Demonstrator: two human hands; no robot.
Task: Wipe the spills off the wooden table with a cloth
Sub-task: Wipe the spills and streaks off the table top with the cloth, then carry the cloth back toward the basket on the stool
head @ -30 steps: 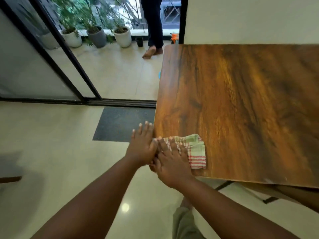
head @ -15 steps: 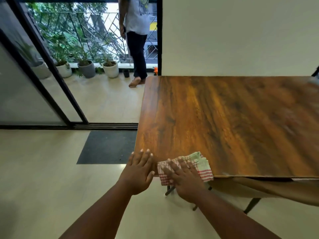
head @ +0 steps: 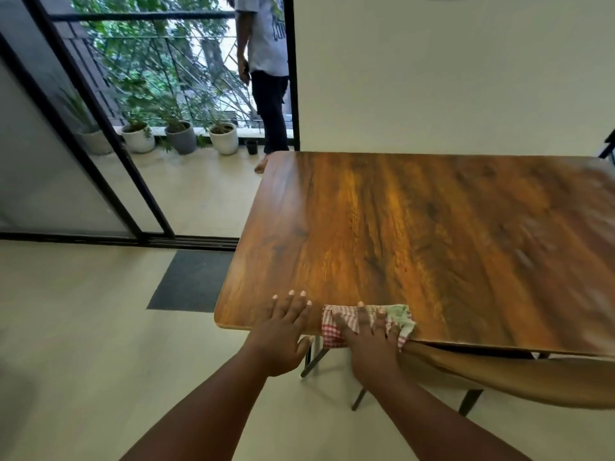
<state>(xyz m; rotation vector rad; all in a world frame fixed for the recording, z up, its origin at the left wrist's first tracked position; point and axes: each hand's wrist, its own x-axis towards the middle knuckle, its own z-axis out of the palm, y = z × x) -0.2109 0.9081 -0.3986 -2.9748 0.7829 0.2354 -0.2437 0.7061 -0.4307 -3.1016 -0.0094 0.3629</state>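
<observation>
The wooden table [head: 416, 234] fills the right half of the head view, its grain glossy and brown. A folded red-checked and green cloth [head: 399, 316] lies at the table's near edge, partly hanging over it. My right hand [head: 367, 337] presses flat on the cloth with fingers spread. Just left of it, my left hand [head: 283, 327] rests flat on the near edge with straight fingers, close beside the cloth. I see no distinct spill on the surface.
A brown chair seat [head: 519, 377] sits under the table's near edge at the right. A dark mat [head: 193, 281] lies on the floor to the left. A person [head: 266, 78] stands at the open sliding door, near several potted plants [head: 223, 138].
The cloth and my right hand have slid right along the near edge and toward me. My left hand came from off the corner onto the edge. The view has tilted up.
</observation>
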